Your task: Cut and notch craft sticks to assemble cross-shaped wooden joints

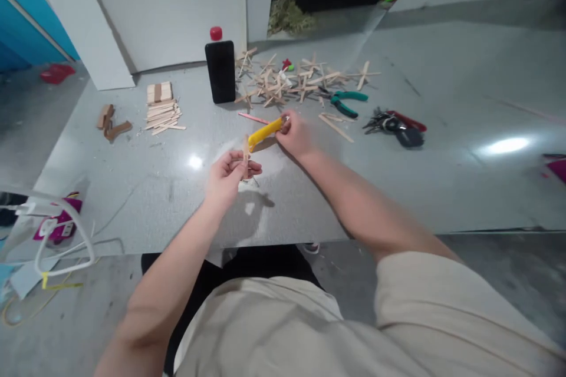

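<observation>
My left hand (pixel 230 174) pinches a thin wooden craft stick (pixel 246 150) that stands nearly upright between thumb and fingers. The fingers of my right hand (pixel 294 134) are closed on the far end of a yellow utility knife (pixel 265 133), which slants down toward the stick. The knife's near end is right beside the top of the stick; whether they touch I cannot tell. A pink pencil-like stick (pixel 254 118) lies on the table just behind the knife. Shadows of both hands fall on the tabletop.
Beyond my hands lies a heap of crossed craft sticks (pixel 276 85), with a dark phone (pixel 220 72) propped upright. Teal-handled pliers (pixel 349 100) and keys (pixel 393 125) lie to the right. Stacked sticks (pixel 163 112) and brown strips (pixel 112 123) lie left. A cabled purple power strip (pixel 59 224) sits front left.
</observation>
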Action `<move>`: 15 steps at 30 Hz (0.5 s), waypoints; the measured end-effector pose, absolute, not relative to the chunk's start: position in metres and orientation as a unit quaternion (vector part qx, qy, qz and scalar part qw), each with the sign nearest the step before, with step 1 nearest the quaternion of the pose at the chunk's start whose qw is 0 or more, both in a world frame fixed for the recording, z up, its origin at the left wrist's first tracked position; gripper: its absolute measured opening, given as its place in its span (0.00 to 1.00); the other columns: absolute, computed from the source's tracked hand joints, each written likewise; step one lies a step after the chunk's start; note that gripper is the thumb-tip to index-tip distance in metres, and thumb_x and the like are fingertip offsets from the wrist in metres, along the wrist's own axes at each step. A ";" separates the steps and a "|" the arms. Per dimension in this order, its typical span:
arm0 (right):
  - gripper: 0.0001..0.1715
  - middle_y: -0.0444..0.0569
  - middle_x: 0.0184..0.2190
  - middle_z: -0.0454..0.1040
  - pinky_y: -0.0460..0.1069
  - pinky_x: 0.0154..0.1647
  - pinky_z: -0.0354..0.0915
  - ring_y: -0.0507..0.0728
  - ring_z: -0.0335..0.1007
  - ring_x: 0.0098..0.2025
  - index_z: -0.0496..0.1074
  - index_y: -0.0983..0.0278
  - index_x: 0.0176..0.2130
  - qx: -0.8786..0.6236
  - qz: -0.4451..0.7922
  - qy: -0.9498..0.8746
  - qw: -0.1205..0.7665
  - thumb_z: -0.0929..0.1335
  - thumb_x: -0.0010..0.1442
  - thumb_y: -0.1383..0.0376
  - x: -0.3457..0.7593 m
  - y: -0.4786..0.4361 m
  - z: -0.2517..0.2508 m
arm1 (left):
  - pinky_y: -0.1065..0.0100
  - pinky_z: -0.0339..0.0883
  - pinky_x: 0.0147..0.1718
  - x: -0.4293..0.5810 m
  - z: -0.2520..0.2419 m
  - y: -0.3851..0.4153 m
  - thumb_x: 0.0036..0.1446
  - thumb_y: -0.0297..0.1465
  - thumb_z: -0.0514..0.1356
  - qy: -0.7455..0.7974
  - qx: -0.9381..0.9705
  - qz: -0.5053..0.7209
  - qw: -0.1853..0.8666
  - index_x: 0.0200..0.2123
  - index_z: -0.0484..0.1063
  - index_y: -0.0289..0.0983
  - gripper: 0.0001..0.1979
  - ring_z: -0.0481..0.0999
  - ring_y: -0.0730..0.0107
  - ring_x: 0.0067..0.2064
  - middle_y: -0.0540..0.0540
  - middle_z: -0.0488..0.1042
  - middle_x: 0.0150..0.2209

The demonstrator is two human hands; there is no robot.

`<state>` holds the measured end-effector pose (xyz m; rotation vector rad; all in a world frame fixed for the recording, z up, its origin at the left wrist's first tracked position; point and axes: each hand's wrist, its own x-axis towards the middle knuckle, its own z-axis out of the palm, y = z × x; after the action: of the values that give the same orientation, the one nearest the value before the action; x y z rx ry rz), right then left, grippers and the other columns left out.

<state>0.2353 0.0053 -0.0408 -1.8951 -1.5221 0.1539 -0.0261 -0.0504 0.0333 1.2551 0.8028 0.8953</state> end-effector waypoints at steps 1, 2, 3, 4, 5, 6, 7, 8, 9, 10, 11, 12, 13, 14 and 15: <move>0.20 0.51 0.40 0.79 0.57 0.48 0.74 0.59 0.76 0.41 0.73 0.67 0.55 -0.730 0.062 -0.585 0.347 0.73 0.66 0.64 0.236 0.005 -0.041 | 0.61 0.79 0.41 -0.024 0.038 -0.055 0.61 0.43 0.66 0.354 0.544 0.401 0.646 0.40 0.71 0.39 0.14 0.86 0.62 0.37 0.43 0.85 0.36; 0.19 0.52 0.44 0.79 0.58 0.49 0.75 0.59 0.77 0.44 0.73 0.66 0.56 -0.729 0.066 -0.586 0.348 0.72 0.69 0.61 0.237 0.005 -0.042 | 0.61 0.79 0.41 -0.021 0.042 -0.059 0.61 0.43 0.67 0.355 0.538 0.409 0.646 0.40 0.70 0.39 0.14 0.87 0.62 0.37 0.44 0.85 0.36; 0.19 0.52 0.49 0.78 0.58 0.50 0.76 0.59 0.78 0.47 0.73 0.65 0.56 -0.725 0.071 -0.589 0.349 0.71 0.71 0.58 0.239 0.005 -0.042 | 0.61 0.79 0.42 -0.018 0.046 -0.062 0.61 0.42 0.67 0.357 0.533 0.415 0.645 0.39 0.70 0.39 0.14 0.87 0.62 0.37 0.44 0.85 0.35; 0.20 0.52 0.53 0.77 0.59 0.51 0.76 0.59 0.78 0.49 0.73 0.64 0.57 -0.721 0.075 -0.592 0.351 0.71 0.72 0.56 0.240 0.005 -0.042 | 0.61 0.79 0.41 -0.016 0.049 -0.066 0.61 0.42 0.67 0.358 0.530 0.421 0.643 0.38 0.70 0.39 0.14 0.87 0.63 0.37 0.44 0.85 0.35; 0.20 0.53 0.55 0.76 0.59 0.52 0.77 0.60 0.77 0.51 0.73 0.63 0.58 -0.717 0.078 -0.596 0.353 0.70 0.72 0.56 0.242 0.004 -0.042 | 0.61 0.79 0.41 -0.014 0.052 -0.069 0.61 0.42 0.67 0.361 0.528 0.426 0.640 0.38 0.70 0.39 0.14 0.86 0.63 0.36 0.45 0.85 0.34; 0.20 0.54 0.57 0.75 0.60 0.53 0.77 0.60 0.77 0.52 0.73 0.63 0.59 -0.712 0.080 -0.600 0.356 0.70 0.72 0.56 0.244 0.003 -0.041 | 0.62 0.79 0.40 -0.011 0.054 -0.072 0.60 0.42 0.68 0.363 0.527 0.432 0.636 0.38 0.70 0.39 0.15 0.86 0.63 0.35 0.45 0.85 0.33; 0.21 0.54 0.57 0.75 0.60 0.53 0.76 0.61 0.77 0.53 0.73 0.63 0.59 -0.708 0.080 -0.603 0.359 0.70 0.72 0.56 0.246 0.002 -0.039 | 0.62 0.79 0.39 -0.009 0.056 -0.075 0.60 0.42 0.69 0.366 0.526 0.437 0.631 0.37 0.69 0.39 0.15 0.86 0.63 0.35 0.45 0.85 0.32; 0.21 0.54 0.57 0.75 0.60 0.53 0.76 0.61 0.77 0.53 0.73 0.63 0.59 -0.703 0.079 -0.607 0.362 0.71 0.72 0.56 0.248 0.000 -0.038 | 0.62 0.79 0.39 -0.007 0.058 -0.077 0.59 0.42 0.69 0.370 0.526 0.442 0.626 0.37 0.69 0.39 0.16 0.86 0.63 0.34 0.46 0.84 0.31; 0.21 0.54 0.58 0.75 0.61 0.53 0.76 0.61 0.77 0.53 0.72 0.63 0.59 -0.696 0.077 -0.613 0.366 0.71 0.71 0.56 0.249 -0.004 -0.036 | 0.63 0.79 0.38 -0.006 0.059 -0.080 0.59 0.42 0.70 0.372 0.526 0.446 0.621 0.37 0.69 0.39 0.16 0.86 0.63 0.33 0.46 0.84 0.30; 0.22 0.54 0.58 0.75 0.61 0.53 0.76 0.61 0.77 0.53 0.72 0.63 0.59 -0.687 0.075 -0.621 0.369 0.71 0.71 0.56 0.248 -0.008 -0.033 | 0.63 0.79 0.37 -0.004 0.060 -0.082 0.59 0.43 0.69 0.375 0.527 0.450 0.615 0.37 0.68 0.39 0.17 0.86 0.63 0.33 0.46 0.84 0.30; 0.22 0.54 0.57 0.75 0.61 0.53 0.76 0.61 0.77 0.53 0.72 0.63 0.59 -0.675 0.075 -0.634 0.370 0.71 0.71 0.56 0.244 -0.013 -0.031 | 0.63 0.79 0.37 -0.002 0.061 -0.084 0.59 0.43 0.69 0.378 0.528 0.454 0.610 0.37 0.68 0.39 0.17 0.86 0.63 0.33 0.46 0.84 0.29; 0.22 0.54 0.57 0.75 0.61 0.53 0.76 0.61 0.77 0.53 0.72 0.63 0.60 -0.658 0.075 -0.652 0.370 0.71 0.71 0.56 0.238 -0.019 -0.029 | 0.63 0.79 0.37 -0.001 0.062 -0.086 0.60 0.44 0.68 0.380 0.529 0.458 0.605 0.36 0.68 0.39 0.16 0.86 0.63 0.33 0.46 0.84 0.29; 0.21 0.54 0.57 0.75 0.61 0.53 0.76 0.61 0.77 0.53 0.72 0.64 0.59 -0.635 0.077 -0.676 0.365 0.71 0.72 0.57 0.229 -0.026 -0.028 | 0.63 0.79 0.37 0.000 0.062 -0.087 0.61 0.44 0.68 0.382 0.531 0.461 0.599 0.36 0.68 0.40 0.16 0.86 0.63 0.32 0.46 0.84 0.30; 0.18 0.54 0.56 0.76 0.59 0.53 0.76 0.60 0.77 0.52 0.73 0.61 0.58 -0.608 0.084 -0.706 0.353 0.70 0.73 0.56 0.217 -0.033 -0.027 | 0.63 0.79 0.37 0.001 0.062 -0.088 0.61 0.44 0.67 0.385 0.533 0.464 0.593 0.37 0.69 0.40 0.16 0.86 0.64 0.32 0.46 0.84 0.30; 0.21 0.53 0.55 0.76 0.60 0.52 0.77 0.60 0.77 0.51 0.73 0.64 0.58 -0.578 0.091 -0.737 0.338 0.71 0.71 0.56 0.203 -0.040 -0.027 | 0.63 0.79 0.38 0.001 0.062 -0.089 0.61 0.44 0.67 0.387 0.536 0.467 0.587 0.37 0.69 0.39 0.16 0.86 0.64 0.33 0.46 0.84 0.30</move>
<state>0.2031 -0.0398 -0.0272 -1.5063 -1.9212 0.2383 0.0014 -0.0886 0.0616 1.2479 0.9025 1.0883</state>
